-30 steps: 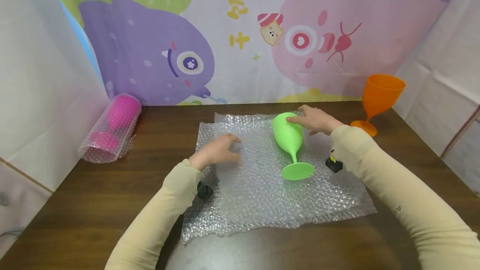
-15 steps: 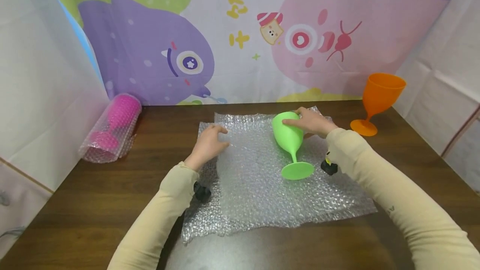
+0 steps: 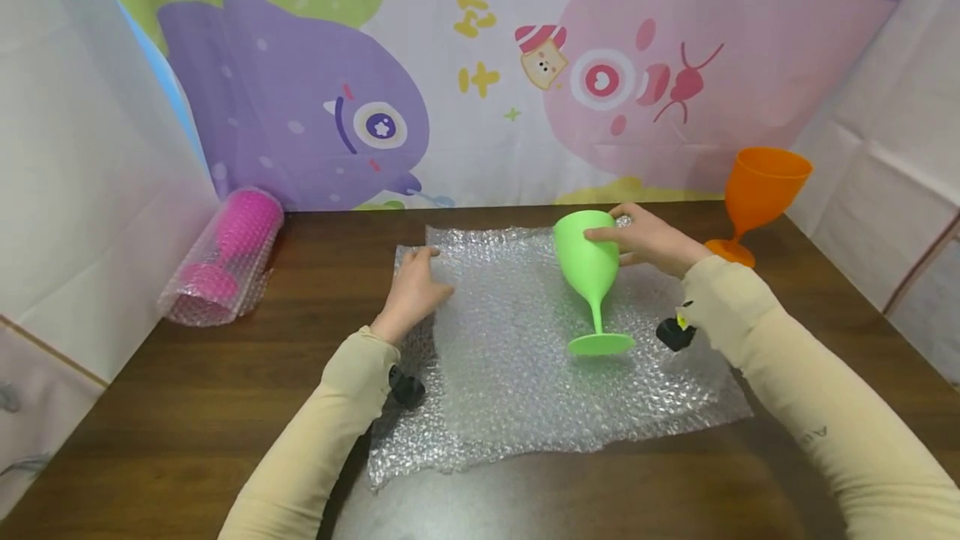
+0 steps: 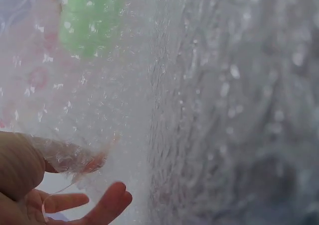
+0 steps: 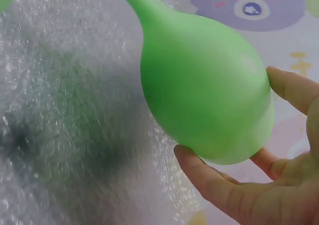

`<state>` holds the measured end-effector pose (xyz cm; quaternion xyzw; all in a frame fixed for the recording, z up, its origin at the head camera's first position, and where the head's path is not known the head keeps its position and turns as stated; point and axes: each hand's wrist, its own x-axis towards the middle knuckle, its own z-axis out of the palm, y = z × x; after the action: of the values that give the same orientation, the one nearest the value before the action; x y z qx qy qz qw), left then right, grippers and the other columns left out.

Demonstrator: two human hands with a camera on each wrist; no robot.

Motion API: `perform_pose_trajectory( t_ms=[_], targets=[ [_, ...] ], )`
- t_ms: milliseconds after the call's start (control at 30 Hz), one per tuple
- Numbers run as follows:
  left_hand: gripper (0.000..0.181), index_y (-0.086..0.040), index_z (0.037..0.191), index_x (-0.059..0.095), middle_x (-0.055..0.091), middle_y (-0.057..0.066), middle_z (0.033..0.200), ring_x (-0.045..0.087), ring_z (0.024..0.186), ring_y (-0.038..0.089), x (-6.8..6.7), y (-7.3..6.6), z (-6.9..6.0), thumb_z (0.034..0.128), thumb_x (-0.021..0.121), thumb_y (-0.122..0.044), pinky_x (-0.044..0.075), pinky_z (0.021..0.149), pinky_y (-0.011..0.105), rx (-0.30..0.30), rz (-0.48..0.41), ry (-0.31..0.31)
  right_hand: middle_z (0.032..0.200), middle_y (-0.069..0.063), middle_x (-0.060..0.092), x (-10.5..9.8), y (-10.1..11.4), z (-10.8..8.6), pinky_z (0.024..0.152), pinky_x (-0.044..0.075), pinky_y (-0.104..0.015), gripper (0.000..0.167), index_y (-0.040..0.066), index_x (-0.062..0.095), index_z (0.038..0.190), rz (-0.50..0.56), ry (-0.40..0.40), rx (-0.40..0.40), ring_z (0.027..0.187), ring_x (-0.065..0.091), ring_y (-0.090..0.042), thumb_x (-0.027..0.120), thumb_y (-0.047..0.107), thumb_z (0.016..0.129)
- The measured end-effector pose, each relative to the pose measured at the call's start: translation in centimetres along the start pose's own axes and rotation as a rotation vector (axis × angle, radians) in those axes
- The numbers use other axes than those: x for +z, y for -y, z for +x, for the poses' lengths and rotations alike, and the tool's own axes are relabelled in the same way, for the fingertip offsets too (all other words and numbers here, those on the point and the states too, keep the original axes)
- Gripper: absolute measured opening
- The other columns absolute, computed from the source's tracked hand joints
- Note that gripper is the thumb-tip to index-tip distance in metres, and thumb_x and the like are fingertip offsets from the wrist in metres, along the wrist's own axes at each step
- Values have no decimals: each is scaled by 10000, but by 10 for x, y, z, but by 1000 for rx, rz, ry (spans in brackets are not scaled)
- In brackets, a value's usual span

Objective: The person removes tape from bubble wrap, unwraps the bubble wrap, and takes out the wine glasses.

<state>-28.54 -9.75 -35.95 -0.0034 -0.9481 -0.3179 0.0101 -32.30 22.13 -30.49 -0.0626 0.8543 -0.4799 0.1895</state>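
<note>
My right hand (image 3: 652,242) grips the bowl of a green plastic goblet (image 3: 588,252) near its rim. In the right wrist view the thumb and fingers (image 5: 199,172) lie on opposite sides of the bowl (image 5: 204,85). The goblet leans slightly, its foot raised a little over the bubble wrap (image 3: 510,357). At the left edge of the wrap is my left hand (image 3: 414,294), thumb and fingers apart. Close up in the left wrist view, clear wrap (image 4: 89,100) covers the thumb, while the fingers (image 4: 107,205) are spread below it.
A pink goblet (image 3: 243,223) rolled in bubble wrap lies at the back left of the wooden table (image 3: 225,373). An orange goblet (image 3: 761,194) stands upright at the back right. Behind them hangs a cartoon-printed curtain (image 3: 480,148).
My right hand has taken hold of the green goblet and lifted it slightly, shifting it a little right. My left hand has moved left to the wrap's edge.
</note>
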Motion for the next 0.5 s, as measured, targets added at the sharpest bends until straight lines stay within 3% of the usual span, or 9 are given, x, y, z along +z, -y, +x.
perform_pose_trajectory(
  t_ms=[200, 367, 500],
  targets=[
    [711, -6, 1378, 297, 369, 225, 1378, 386, 1231, 374, 1, 6, 1, 770, 643, -131, 383, 953, 485, -68, -98, 19, 1454, -213, 113, -10, -4, -13, 940, 421, -449, 827, -18, 155, 1354, 69, -7, -12, 1214, 401, -414, 629, 408, 827],
    [838, -28, 1431, 132, 412, 242, 1339, 461, 1162, 368, 2, 6, 1, 769, 637, -125, 440, 887, 450, -135, -169, 25, 1379, -233, 197, -15, -4, -24, 952, 405, -458, 829, -17, 153, 1338, 46, -27, -35, 1205, 398, -385, 624, 430, 823],
    [958, -35, 1443, -34, 513, 243, 1174, 525, 994, 340, 2, 6, 2, 760, 634, -117, 462, 767, 409, -173, -207, 25, 1352, -251, 222, -17, -3, -32, 929, 425, -447, 789, -25, 169, 1310, 45, -48, -55, 1194, 392, -364, 626, 404, 830]
  ],
)
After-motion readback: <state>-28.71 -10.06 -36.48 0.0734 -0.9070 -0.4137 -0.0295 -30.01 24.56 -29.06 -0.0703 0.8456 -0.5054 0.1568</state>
